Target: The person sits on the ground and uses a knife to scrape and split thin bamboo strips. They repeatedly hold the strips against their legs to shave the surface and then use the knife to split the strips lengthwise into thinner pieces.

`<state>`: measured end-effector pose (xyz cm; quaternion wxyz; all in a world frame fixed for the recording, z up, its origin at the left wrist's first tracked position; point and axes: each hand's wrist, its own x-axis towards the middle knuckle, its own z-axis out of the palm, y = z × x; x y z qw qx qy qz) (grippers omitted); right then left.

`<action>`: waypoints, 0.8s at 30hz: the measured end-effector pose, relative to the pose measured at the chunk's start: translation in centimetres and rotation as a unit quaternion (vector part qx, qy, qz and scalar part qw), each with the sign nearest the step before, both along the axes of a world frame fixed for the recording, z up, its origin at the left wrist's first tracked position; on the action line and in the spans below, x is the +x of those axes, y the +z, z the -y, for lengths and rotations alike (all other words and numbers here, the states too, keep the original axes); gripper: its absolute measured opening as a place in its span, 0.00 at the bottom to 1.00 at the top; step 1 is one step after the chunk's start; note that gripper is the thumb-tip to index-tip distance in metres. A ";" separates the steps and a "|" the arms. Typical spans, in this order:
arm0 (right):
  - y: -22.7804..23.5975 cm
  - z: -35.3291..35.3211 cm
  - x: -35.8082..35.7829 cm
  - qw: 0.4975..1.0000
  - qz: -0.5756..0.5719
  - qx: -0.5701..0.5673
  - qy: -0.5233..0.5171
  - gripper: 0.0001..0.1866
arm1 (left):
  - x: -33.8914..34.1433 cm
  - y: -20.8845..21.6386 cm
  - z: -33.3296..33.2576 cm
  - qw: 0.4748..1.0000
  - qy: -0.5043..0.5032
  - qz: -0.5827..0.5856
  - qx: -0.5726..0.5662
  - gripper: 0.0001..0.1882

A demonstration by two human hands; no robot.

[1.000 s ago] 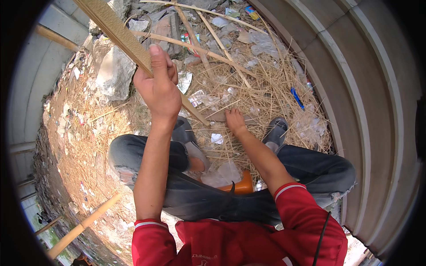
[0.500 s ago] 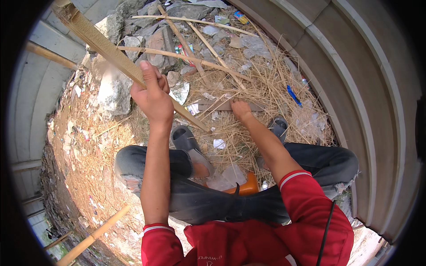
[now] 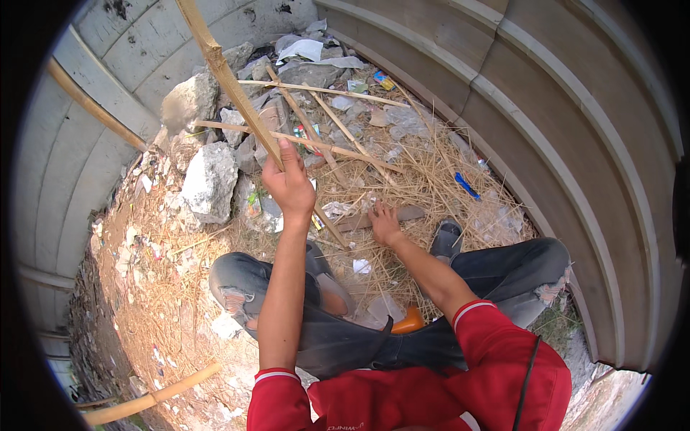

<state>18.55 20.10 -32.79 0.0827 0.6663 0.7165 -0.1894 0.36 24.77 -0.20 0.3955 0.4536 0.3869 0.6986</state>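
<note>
Two bare hands, one length of split cane between them and the upper picture edge.

Left hand [image 3: 290, 190]: fingers closed firmly around the cane, thumb laid flat along it.

Cane strip [image 3: 244, 100]: pale tan, long and narrow, with a knobbly node high on its length; it slants from the upper edge down through the left fist, its tapered lower end near the right hand. Whether that end meets the ground cannot be told.

Right hand [image 3: 386, 223]: palm down, fingers slightly apart, resting on a flat piece.

Flat piece [image 3: 411, 213]: dull brown, board-like, rounded at its right end, lying on straw.

Straw [image 3: 431, 161]: dry, brittle, yellowish, tangled in a loose mat.

White scrap [image 3: 361, 266]: small, angular, near the cane's lower end.

Orange object [image 3: 410, 320]: smooth, rounded, partly hidden by the dark trousers; beside it, a translucent sheet [image 3: 384, 309].

Trousers [image 3: 503, 269]: faded dark denim, frayed at the knees. Shirt [image 3: 417, 391]: red, with pale sleeve bands.

Blue item [image 3: 466, 185]: slim, bright, among the straw.

Thin sticks [image 3: 345, 128]: several, pale to brown, crossing one another beyond the hands.

Rock [image 3: 210, 181]: whitish, rough, blocky.

Wall [image 3: 575, 165], to the right: brown, ribbed panels, curved by the lens.
</note>
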 end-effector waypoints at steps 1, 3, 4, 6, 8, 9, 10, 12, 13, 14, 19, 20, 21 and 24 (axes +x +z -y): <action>0.9 1.1 -0.7 0.992 -0.094 0.012 -0.087 0.41 | 0.1 -0.3 0.2 1.000 0.012 0.002 -0.004 0.22; 2.8 2.8 -2.6 0.930 -0.274 0.030 -0.241 0.36 | -1.7 -0.7 0.1 0.999 0.031 -0.022 0.025 0.23; 1.6 3.1 -1.0 0.907 -0.288 0.027 -0.307 0.34 | -1.1 -1.1 -0.2 0.999 0.021 -0.026 0.033 0.23; -1.8 1.9 2.8 0.841 -0.318 0.031 -0.436 0.31 | 0.9 -0.4 -0.1 0.999 0.021 -0.015 0.036 0.24; -1.2 0.9 5.4 0.797 -0.423 0.061 -0.427 0.24 | 1.2 0.2 0.8 0.999 0.034 -0.021 0.028 0.24; 2.1 0.4 3.6 0.745 -0.489 0.102 -0.442 0.22 | 0.1 0.0 1.1 0.997 0.060 -0.026 0.047 0.23; 7.0 0.5 1.3 0.688 -0.549 0.137 -0.455 0.20 | -1.5 -0.5 1.8 0.995 0.085 -0.030 0.043 0.23; 12.1 0.8 0.6 0.633 -0.592 0.234 -0.441 0.17 | -1.3 -0.7 2.8 0.994 0.104 -0.017 0.043 0.23; 14.9 1.7 -0.4 0.625 -0.619 0.210 -0.426 0.18 | -1.4 -0.7 3.5 0.991 0.122 -0.021 0.047 0.22; 18.0 2.8 -1.3 0.617 -0.645 0.188 -0.410 0.19 | -1.5 -0.7 3.7 0.992 0.114 -0.008 0.055 0.22; 23.3 6.9 -1.5 0.611 -0.729 0.054 -0.303 0.17 | -1.4 -0.1 4.1 0.991 0.117 0.020 0.059 0.21; 23.7 7.2 -0.7 0.624 -0.721 0.071 -0.292 0.17 | -1.4 -0.1 3.9 0.990 0.125 0.016 0.059 0.21; 24.2 7.4 0.4 0.637 -0.712 0.089 -0.280 0.17 | -1.3 -0.1 3.7 0.991 0.119 0.028 0.059 0.21; 25.2 8.4 5.4 0.650 -0.693 0.140 -0.278 0.16 | -0.9 0.2 3.5 0.992 0.112 0.038 0.049 0.21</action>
